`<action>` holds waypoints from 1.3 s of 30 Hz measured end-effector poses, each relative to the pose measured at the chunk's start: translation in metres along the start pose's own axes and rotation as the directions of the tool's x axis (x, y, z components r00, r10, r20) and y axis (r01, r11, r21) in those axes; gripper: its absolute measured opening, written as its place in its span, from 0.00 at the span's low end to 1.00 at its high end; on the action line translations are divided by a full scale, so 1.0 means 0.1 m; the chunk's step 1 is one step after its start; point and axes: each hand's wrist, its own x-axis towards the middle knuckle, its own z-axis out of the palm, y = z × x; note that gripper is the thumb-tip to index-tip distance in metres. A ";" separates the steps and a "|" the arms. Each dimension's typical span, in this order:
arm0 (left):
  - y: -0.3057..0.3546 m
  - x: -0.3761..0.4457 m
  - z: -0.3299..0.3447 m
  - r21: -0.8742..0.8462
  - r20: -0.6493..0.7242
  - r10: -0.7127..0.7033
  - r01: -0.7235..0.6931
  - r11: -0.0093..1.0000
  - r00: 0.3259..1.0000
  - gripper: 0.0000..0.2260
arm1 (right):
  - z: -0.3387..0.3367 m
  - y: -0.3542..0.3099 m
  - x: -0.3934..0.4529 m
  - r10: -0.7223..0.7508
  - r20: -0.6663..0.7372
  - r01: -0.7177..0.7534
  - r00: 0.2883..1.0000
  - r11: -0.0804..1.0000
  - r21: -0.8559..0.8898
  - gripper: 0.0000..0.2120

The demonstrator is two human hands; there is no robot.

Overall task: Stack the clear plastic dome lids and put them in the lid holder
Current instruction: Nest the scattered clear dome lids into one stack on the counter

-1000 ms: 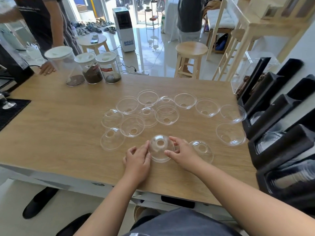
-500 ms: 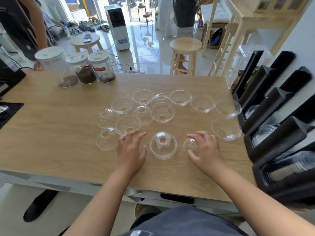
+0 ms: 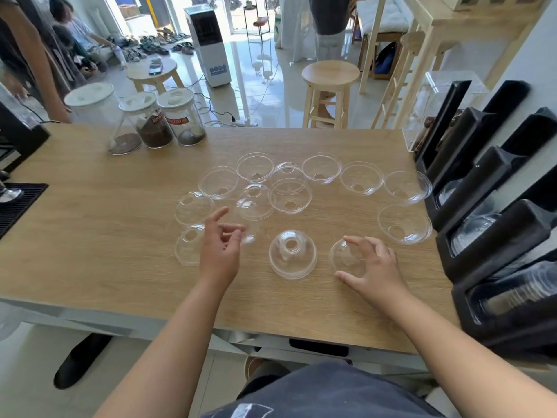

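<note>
Several clear dome lids lie scattered on the wooden table, some dome up, some rim up. A short stack of dome lids stands dome up between my hands. My left hand pinches the rim of one lid, which is tilted, blurred and off the table. My right hand curls around another dome-up lid to the right of the stack, with fingers and thumb on its sides. The black lid holder stands at the table's right edge, with stacked lids in its slots.
Three lidded jars stand at the back left. A black mat lies on the left edge. A clear plastic box sits behind the holder. Another person stands at the far left corner. A wooden stool is beyond the table.
Both hands let go of the middle stack and moved apart. The left went up and left to a lid and lifted it; the right went to the lid on the right.
</note>
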 end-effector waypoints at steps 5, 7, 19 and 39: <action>-0.16 -0.17 -0.04 -0.508 0.082 -0.473 0.445 0.738 0.877 0.19 | -0.06 -0.17 -0.03 -0.036 -0.081 0.054 0.996 0.972 0.231 0.32; -0.24 -0.22 -0.04 -0.508 0.094 -0.518 0.488 0.710 0.851 0.18 | -0.06 -0.31 -0.02 -0.102 -0.072 0.117 0.992 0.956 0.268 0.32; -0.25 -0.37 -0.11 0.277 0.004 -0.324 0.310 0.910 0.946 0.52 | 0.41 -0.79 0.28 -0.324 0.127 0.323 0.938 0.946 0.028 0.34; 0.18 -0.37 0.22 0.222 0.248 -0.011 -0.046 0.974 0.969 0.45 | 0.13 -0.32 0.08 -0.332 -0.010 0.325 0.943 0.917 0.233 0.41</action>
